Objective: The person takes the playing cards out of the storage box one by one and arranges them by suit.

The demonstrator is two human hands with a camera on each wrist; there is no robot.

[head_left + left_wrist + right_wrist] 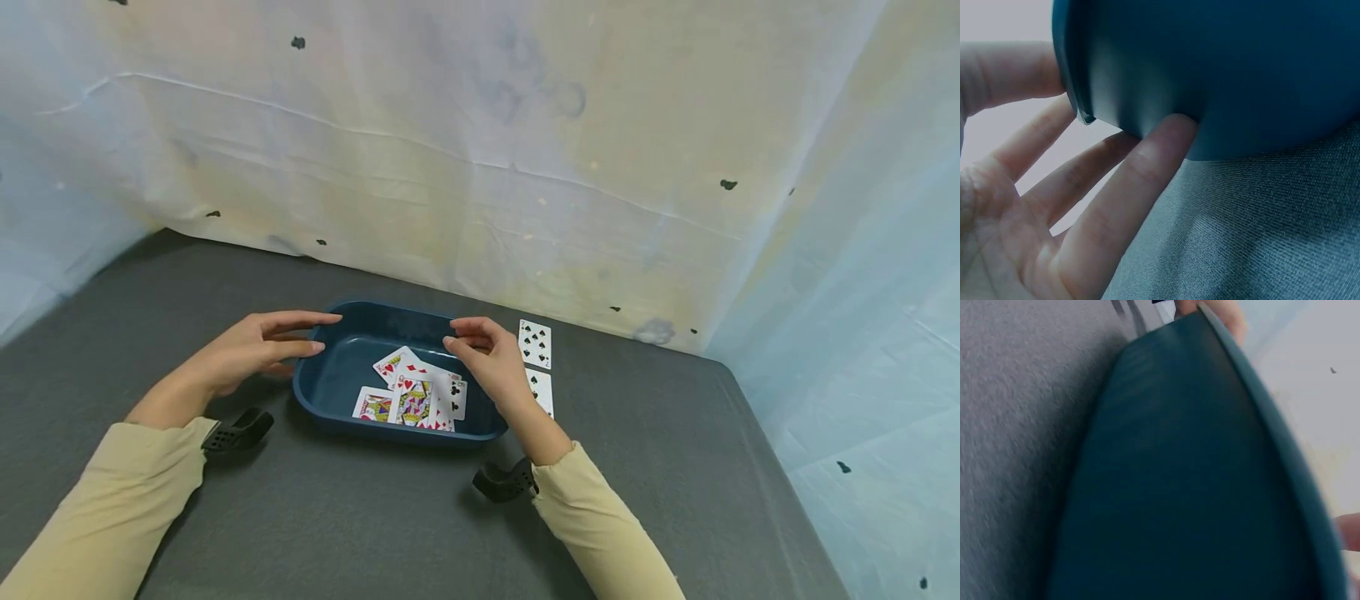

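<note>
A dark blue tray [405,432] holds several loosely overlapping playing cards [414,402], face cards among them. My left hand [251,352] is at its left end, two fingers reaching over the rim; in the left wrist view, fairly straight fingers of that hand [1085,206] touch the tray's outer wall [1241,81]. Above the tray's right part is my right hand [495,367], fingers loosely bent, no object visible in it. The right wrist view shows the tray's side [1166,475] large, with right-hand fingers [1350,532] at the right edge.
Two spade cards lie on the grey table [360,517] to the right of the tray: a far one [535,343] and a nearer one [542,390], partly hidden by my right hand. Pale sheeting [450,167] rises behind the table and at its sides.
</note>
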